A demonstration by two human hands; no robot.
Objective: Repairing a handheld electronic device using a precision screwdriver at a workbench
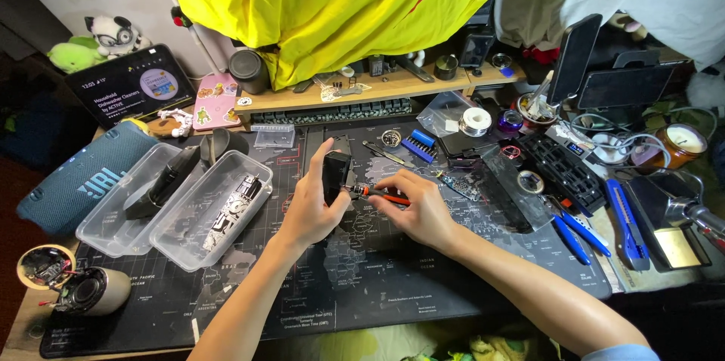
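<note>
My left hand (pixel 311 206) grips a small black box-shaped device (pixel 335 174), held upright above the dark desk mat (pixel 362 285). With my right hand (pixel 418 206) I hold a thin screwdriver with an orange-red handle (pixel 384 195), lying level with its tip against the device's right side. Both hands are close together at the mat's middle.
Two clear plastic trays (pixel 189 214) with black parts lie to the left, a teal speaker (pixel 75 183) beyond them. Blue-handled pliers (pixel 578 236), a blue cutter (pixel 627 225), a bit holder (pixel 419 146), solder wire (pixel 475 121) and a tablet (pixel 136 85) surround the mat. Yellow cloth (pixel 332 6) hangs above the shelf.
</note>
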